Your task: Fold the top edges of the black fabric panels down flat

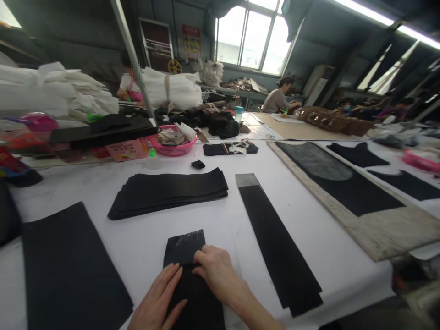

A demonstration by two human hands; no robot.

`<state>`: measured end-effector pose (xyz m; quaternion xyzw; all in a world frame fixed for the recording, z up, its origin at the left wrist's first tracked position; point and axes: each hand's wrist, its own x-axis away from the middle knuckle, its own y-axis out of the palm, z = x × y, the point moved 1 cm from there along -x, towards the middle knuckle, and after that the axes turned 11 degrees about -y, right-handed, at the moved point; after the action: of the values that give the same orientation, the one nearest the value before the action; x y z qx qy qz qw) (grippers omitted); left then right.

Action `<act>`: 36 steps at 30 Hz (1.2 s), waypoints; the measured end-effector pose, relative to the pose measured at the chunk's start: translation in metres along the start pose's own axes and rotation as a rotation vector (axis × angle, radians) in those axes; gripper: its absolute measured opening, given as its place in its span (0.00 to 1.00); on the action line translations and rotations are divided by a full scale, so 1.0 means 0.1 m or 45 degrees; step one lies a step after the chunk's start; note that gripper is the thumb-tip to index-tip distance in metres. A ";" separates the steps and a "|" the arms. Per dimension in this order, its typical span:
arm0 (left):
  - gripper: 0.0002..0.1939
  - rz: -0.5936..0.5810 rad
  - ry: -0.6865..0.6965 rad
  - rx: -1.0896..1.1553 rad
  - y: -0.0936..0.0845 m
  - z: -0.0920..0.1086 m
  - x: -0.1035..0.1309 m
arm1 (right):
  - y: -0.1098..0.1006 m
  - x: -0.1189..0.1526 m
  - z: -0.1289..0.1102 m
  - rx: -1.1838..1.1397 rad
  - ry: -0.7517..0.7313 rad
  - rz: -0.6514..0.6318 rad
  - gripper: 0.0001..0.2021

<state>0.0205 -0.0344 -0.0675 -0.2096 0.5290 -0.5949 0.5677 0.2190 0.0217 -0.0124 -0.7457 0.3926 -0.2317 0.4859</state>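
Observation:
A black strip of material (195,298) lies lengthwise at the bottom centre, with a crosswise edge near my fingertips. Its far end (185,243) has a shiny patch. My left hand (161,298) rests flat on the strip's left side, fingers stretched and thumb apart. Over its right edge, my right hand (218,272) has bent fingers, pinching or pressing the black material at that crosswise edge. Beyond the hands lies a stack of black pieces (168,190). To the right is a long black strip (278,243) with a grey end.
A large black panel (72,270) lies at left. At right, a board (364,229) carries black fabric. Farther back are a pink basket (173,146), a small bottle with a green cap (151,158) and white bundles (172,89). Other people sit beyond the table.

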 end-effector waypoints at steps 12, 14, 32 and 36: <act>0.30 -0.039 0.089 -0.136 0.13 -0.16 -0.08 | -0.35 1.12 0.50 -0.014 0.161 0.349 0.22; 0.30 -0.065 0.081 -0.126 0.12 -0.16 -0.09 | -0.39 1.55 0.67 0.063 0.197 0.255 0.30; 0.22 -0.168 0.054 -0.013 -0.05 -0.15 -0.14 | -0.49 2.47 1.02 -0.433 0.468 0.598 0.07; 0.21 -0.180 0.079 -0.007 -0.10 -0.12 -0.18 | -0.61 2.43 1.02 -0.587 0.721 0.764 0.15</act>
<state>0.0108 -0.0157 -0.0571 -0.2294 0.5320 -0.6384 0.5068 0.4570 -0.1071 -0.0086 -0.5952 0.7490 -0.1821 0.2270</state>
